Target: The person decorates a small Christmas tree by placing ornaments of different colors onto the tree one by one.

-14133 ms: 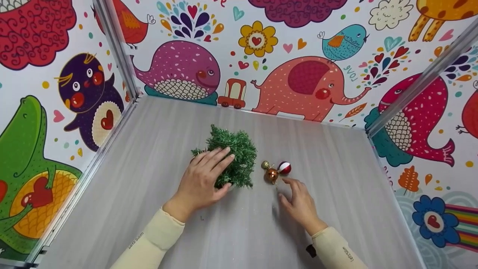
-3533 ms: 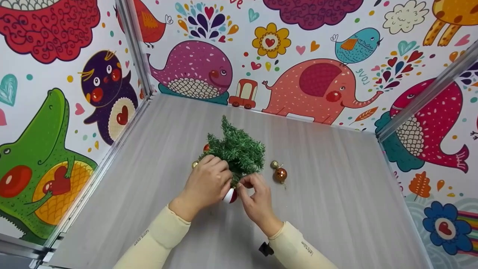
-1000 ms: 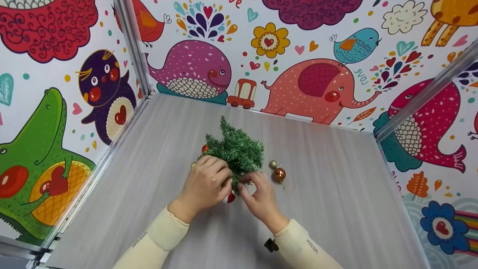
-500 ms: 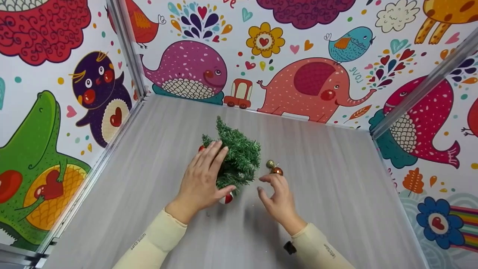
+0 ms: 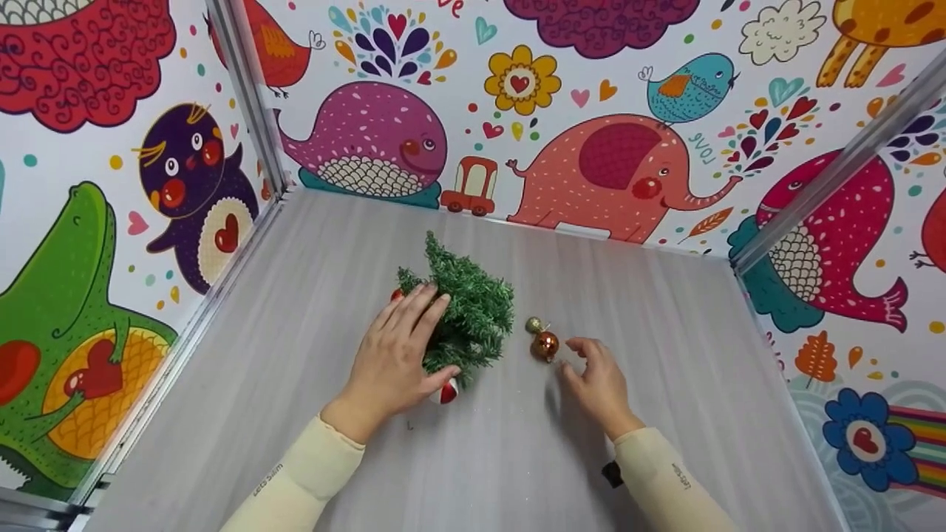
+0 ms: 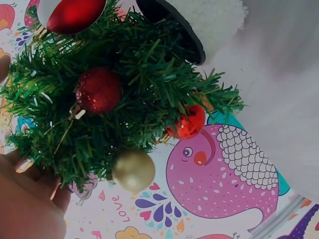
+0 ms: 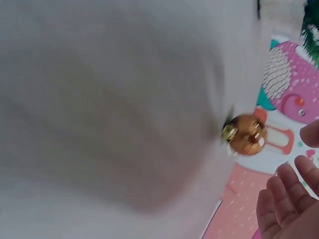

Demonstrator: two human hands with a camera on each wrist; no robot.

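The tree [image 5: 473,303] had the left hand [image 5: 390,360] on it, fingers spread. The right hand [image 5: 602,383], empty fingers parted, seemed set to fetch the brown ball [image 5: 545,345], needing a pinch.

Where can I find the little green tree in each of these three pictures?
Head view: the green tree is near the middle, partly hidden by the left hand.
Left wrist view: the green tree fills much of the upper left, seen close up.
Right wrist view: only a sliver of the green tree shows at the upper right edge.
Shared landmark: the purple whale on the wall.
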